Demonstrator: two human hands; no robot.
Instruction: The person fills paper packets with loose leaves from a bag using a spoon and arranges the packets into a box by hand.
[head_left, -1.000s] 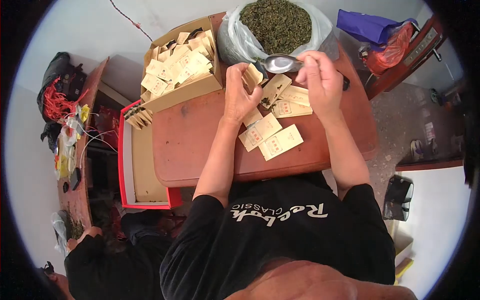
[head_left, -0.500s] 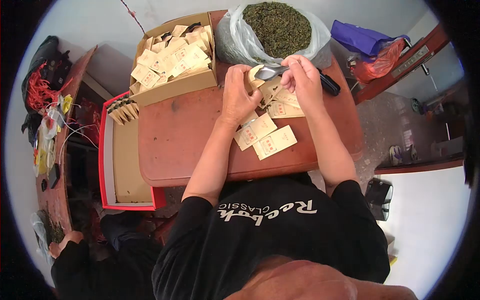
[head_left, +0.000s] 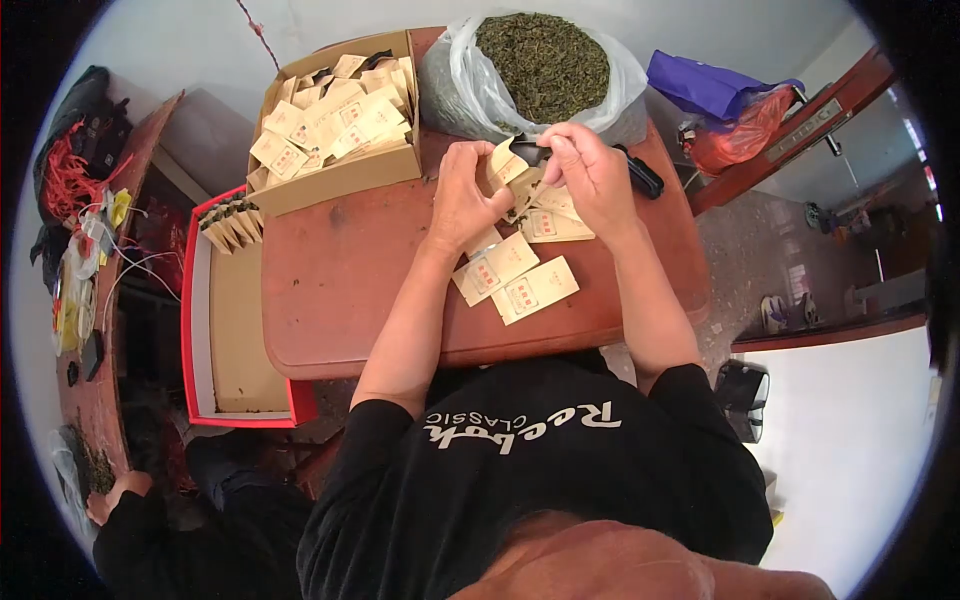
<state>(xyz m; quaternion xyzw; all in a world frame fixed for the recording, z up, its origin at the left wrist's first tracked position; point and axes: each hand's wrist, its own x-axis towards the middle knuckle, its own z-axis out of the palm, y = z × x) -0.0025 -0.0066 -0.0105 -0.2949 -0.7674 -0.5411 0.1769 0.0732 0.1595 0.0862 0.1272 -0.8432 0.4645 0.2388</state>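
My left hand (head_left: 464, 200) is closed around a small tan paper packet (head_left: 503, 166), holding its open mouth up. In my right hand (head_left: 592, 182) is a metal spoon (head_left: 531, 151), its bowl tilted at the packet's mouth; how far it reaches inside is hidden. Below my hands lie several flat printed packets (head_left: 540, 290), overlapping on the red-brown table (head_left: 340, 290). Just beyond my hands stands a clear plastic bag (head_left: 455, 95) filled with dried tea leaves (head_left: 545, 65).
A cardboard box (head_left: 350, 188) heaped with packets stands at the back left. Beside the table is a red-rimmed box (head_left: 190, 330) with a row of packets. A black-handled object (head_left: 642, 178) lies right of my hand. Another person's hand (head_left: 118, 492) is at lower left.
The spoon has tipped further, its bowl now steeper at the packet's mouth. My right hand has shifted slightly. The whole view has moved a little to the left.
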